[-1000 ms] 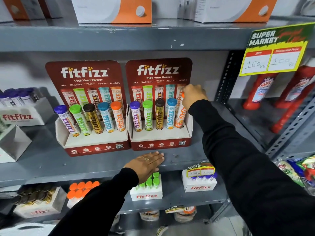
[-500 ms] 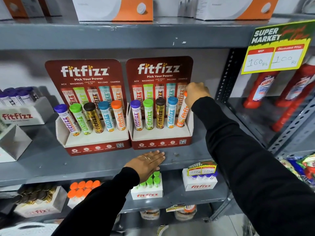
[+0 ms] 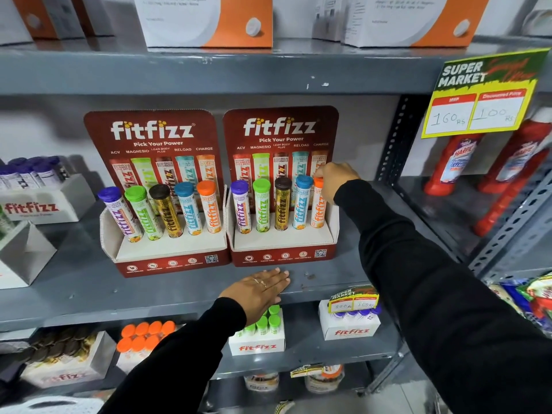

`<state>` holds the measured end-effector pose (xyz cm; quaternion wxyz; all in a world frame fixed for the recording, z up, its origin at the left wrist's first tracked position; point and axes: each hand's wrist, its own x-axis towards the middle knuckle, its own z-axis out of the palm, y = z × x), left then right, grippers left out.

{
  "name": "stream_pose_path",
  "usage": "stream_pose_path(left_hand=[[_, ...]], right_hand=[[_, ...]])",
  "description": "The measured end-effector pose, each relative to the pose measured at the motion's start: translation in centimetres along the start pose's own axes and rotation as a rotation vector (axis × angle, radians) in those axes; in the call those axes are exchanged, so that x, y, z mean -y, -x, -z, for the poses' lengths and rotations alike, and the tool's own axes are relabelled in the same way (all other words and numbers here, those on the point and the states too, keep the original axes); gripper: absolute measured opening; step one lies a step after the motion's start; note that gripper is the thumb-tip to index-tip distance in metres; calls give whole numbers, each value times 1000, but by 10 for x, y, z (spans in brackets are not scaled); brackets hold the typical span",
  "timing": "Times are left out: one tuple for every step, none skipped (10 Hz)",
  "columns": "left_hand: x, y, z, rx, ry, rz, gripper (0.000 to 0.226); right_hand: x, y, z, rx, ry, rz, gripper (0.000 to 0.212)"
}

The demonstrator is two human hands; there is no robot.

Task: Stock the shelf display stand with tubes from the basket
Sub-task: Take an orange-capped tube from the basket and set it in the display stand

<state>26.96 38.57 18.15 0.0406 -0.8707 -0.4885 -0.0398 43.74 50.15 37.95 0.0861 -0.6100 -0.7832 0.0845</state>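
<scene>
Item: orange-capped tube, rightmost slot of the right fitfizz display stand.
Change: a second earlier the tube leaned with its cap tipped right; it then stood nearly upright, base seated in the slot.
Right hand: fingers closed around the tube's cap and upper body.
Left hand: open, flat, palm down on the grey shelf edge just below the stand, holding nothing.
Stock count: 5 tubes in the right stand, 5 in the left fitfizz display stand.
Basket: not identifiable in view.
Judgement: both stands appeared full; only release remained.
</scene>
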Motion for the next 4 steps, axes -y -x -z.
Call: stream_pose_path(left_hand=[[1, 0, -1, 82, 19, 61, 49], [-2, -1, 3, 104, 28, 64, 50], [-8, -2, 7, 155, 5, 105, 51], [-14, 5, 10, -13, -70, 134, 62]], right_hand=[[-1, 2, 2, 19, 20, 14, 38], [-1, 12, -5, -24, 11, 58, 38], [-2, 20, -12, -168, 36, 140, 47], [0, 42, -31, -271, 121, 267, 58]])
